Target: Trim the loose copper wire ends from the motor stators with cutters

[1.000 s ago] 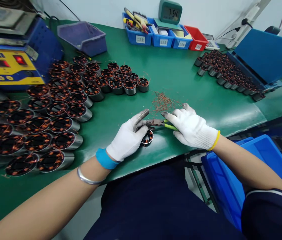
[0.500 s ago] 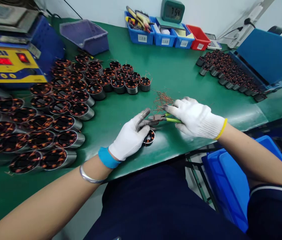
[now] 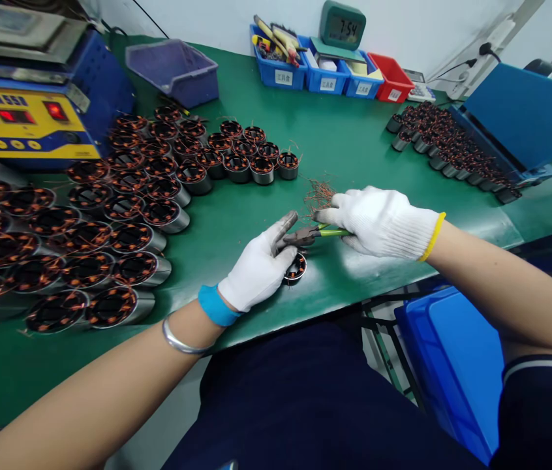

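Note:
A small motor stator (image 3: 296, 269), a metal ring with copper windings inside, sits on the green table near its front edge. My left hand (image 3: 259, 264), in a white glove with darkened fingertips, grips it from the left; the fingers partly cover it. My right hand (image 3: 378, 220), also gloved, is closed around the green handles of cutting pliers (image 3: 308, 235). Their jaws lie over the stator's far side, against my left fingers. What is between the jaws is hidden. Just beyond the pliers lies a pile of copper wire ends (image 3: 320, 194).
Many stators (image 3: 126, 241) stand in rows at left, more (image 3: 452, 147) at right beside a blue machine (image 3: 525, 111). A yellow-fronted device (image 3: 21, 124), a purple bin (image 3: 178, 72), blue tool boxes (image 3: 283, 77), a red box (image 3: 391, 75) and a clock (image 3: 342, 26) line the back.
The plier jaws have moved slightly left, further in among my left fingers, and the handles look closer together. The whole view has shifted slightly.

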A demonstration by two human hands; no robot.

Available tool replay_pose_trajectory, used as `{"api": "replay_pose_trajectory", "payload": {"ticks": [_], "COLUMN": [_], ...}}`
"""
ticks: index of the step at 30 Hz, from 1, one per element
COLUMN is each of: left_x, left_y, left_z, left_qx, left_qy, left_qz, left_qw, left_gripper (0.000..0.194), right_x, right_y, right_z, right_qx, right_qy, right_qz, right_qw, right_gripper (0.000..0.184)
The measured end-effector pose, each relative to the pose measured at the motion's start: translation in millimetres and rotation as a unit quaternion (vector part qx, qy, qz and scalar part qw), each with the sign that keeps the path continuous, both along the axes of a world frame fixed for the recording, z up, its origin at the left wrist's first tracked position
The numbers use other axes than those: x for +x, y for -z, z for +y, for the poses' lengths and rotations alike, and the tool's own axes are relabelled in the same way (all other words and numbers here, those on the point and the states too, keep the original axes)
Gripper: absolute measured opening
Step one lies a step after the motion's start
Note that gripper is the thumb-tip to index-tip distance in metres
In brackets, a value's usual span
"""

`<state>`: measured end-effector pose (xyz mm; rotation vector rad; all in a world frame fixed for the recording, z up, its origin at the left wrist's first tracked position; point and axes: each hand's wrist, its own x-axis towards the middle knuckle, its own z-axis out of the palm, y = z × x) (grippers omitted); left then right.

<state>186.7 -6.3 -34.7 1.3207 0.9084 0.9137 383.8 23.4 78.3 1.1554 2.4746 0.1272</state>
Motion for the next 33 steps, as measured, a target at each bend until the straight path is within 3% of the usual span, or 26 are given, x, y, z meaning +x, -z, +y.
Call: {"api": "replay_pose_trajectory", "payload": {"ticks": [5,8,10,12,15,17,19,21,23,25,29,33], "left_x": [0,-8,-18,-30,-46,-56,-65,-74,-82,-87,-97,-107], "left_y": [-0.2,-1.5,-7.4,-18.5,-39.1,-50.2,-56.9,-60.3,-61.7,-61.4,-55.3,-46.1], "left_z": [1,9,17,23,26,25,25,27,31,36,42,42], "left_qx": [-0.016,0.023,0.1,0.197,0.268,0.257,0.239,0.225,0.193,0.151,0.12,0.172], "left_qy": [-0.032,-0.116,-0.194,-0.264,-0.293,-0.273,-0.248,-0.218,-0.186,-0.162,-0.145,-0.162], "left_qz": [0.002,-0.003,0.038,0.161,0.43,0.566,0.652,0.707,0.747,0.768,0.765,0.69], "left_qw": [0.999,0.993,0.975,0.93,0.811,0.735,0.676,0.634,0.609,0.601,0.616,0.684], "left_gripper": [0.084,0.085,0.074,0.058,0.037,0.035,0.04,0.049,0.059,0.066,0.068,0.052], "right_x": [21,54,80,101,106,85,49,9,-22,-38,-35,-28], "right_y": [11.7,32.1,49.8,66.2,80.4,82.0,80.2,78.3,78.3,80.5,88.8,88.7], "right_z": [-11,-32,-47,-59,-65,-62,-57,-51,-44,-40,-39,-46], "right_qx": [0.026,0.056,0.061,0.071,0.13,0.17,0.171,0.142,0.126,0.124,0.118,0.101], "right_qy": [0.051,0.126,0.179,0.206,0.176,0.103,0.0,-0.091,-0.121,-0.122,-0.116,-0.104], "right_qz": [0.039,0.059,0.053,0.066,0.121,0.196,0.271,0.283,0.267,0.269,0.298,0.313], "right_qw": [0.998,0.989,0.981,0.974,0.968,0.96,0.947,0.944,0.948,0.947,0.94,0.939], "right_gripper": [0.046,0.052,0.053,0.055,0.069,0.071,0.059,0.045,0.033,0.026,0.022,0.024]}}
